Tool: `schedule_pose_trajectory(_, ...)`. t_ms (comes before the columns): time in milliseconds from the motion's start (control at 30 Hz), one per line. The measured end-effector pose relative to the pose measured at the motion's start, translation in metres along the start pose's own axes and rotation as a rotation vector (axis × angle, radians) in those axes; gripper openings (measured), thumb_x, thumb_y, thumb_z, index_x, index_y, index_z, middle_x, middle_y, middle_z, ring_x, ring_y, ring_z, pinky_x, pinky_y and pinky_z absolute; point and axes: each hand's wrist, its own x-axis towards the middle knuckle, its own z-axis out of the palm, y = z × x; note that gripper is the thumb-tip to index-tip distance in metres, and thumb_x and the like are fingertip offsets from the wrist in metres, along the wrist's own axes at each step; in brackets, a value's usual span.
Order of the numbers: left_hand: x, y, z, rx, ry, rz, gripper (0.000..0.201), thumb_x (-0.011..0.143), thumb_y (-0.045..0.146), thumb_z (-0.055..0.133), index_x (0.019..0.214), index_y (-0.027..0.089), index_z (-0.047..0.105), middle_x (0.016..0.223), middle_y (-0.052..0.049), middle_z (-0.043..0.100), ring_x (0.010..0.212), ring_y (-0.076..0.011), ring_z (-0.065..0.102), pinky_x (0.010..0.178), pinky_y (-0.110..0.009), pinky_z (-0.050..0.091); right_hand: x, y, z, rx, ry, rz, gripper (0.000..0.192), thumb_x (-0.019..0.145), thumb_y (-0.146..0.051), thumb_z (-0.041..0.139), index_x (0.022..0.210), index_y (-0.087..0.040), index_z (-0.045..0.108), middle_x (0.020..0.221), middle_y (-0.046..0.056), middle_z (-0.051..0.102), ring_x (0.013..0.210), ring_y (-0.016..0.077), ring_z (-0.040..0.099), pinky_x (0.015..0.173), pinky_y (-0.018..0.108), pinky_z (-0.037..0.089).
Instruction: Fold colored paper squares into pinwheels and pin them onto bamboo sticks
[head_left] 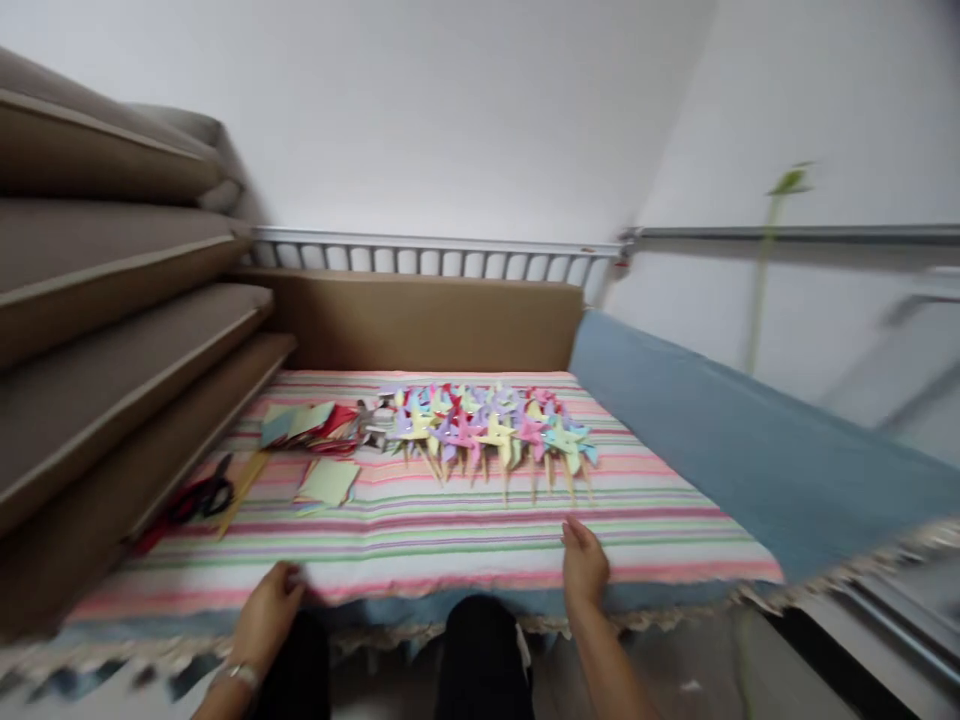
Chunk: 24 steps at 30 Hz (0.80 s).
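My left hand (267,612), with a band at the wrist, is at the front edge of the striped cloth (450,545). Its fingers bend loosely, and nothing shows in them. Farther right, my right hand (585,568) is over the cloth near the same edge, fingers partly stretched and no object visible in it. Beyond it, several paper pinwheels (495,432) on wooden sticks lie bunched together. To their left are a stack of coloured paper sheets (315,428) and a smaller pile of pale green squares (328,482). Motion blur softens fine detail.
Dark-handled scissors (199,498) and a yellow strip (241,492) lie at the left. Stacked brown cushions (112,350) rise on that side. A brown panel (420,320) stands behind the cloth, with blue fabric (735,420) along the right. My knees are below the front edge.
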Motion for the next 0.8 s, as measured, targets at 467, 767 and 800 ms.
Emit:
schedule_pose_trajectory(467, 0.061, 0.033, 0.002, 0.162, 0.142, 0.157, 0.031, 0.078, 0.021, 0.051, 0.108, 0.015, 0.056, 0.109, -0.012, 0.062, 0.106, -0.0228, 0.054, 0.095, -0.034, 0.038, -0.113, -0.082, 0.058, -0.019, -0.652, -0.466, 0.022, 0.084, -0.030, 0.046, 0.088, -0.020, 0.065, 0.087, 0.007, 0.065, 0.086, 0.0202, 0.060, 0.080, 0.032, 0.047)
schedule_pose_trajectory(767, 0.108, 0.043, 0.016, 0.376, -0.032, 0.165, 0.044, 0.067, 0.027, 0.067, 0.107, 0.009, 0.058, 0.106, -0.016, 0.062, 0.105, -0.0278, 0.054, 0.092, -0.037, 0.039, -0.108, -0.074, 0.043, -0.129, -0.652, -0.503, 0.023, 0.085, -0.029, 0.043, 0.088, -0.020, 0.064, 0.084, 0.007, 0.064, 0.083, 0.0220, 0.059, 0.077, 0.035, 0.046)
schedule_pose_trajectory(800, 0.109, 0.042, 0.015, 0.391, -0.051, 0.160, 0.042, 0.070, 0.029, 0.065, 0.107, 0.010, 0.058, 0.106, -0.015, 0.061, 0.103, -0.0269, 0.055, 0.091, -0.038, 0.040, -0.106, -0.072, 0.040, -0.136, -0.650, -0.501, 0.024, 0.085, -0.030, 0.042, 0.088, -0.020, 0.064, 0.084, 0.007, 0.064, 0.083, 0.0221, 0.060, 0.077, 0.035, 0.046)
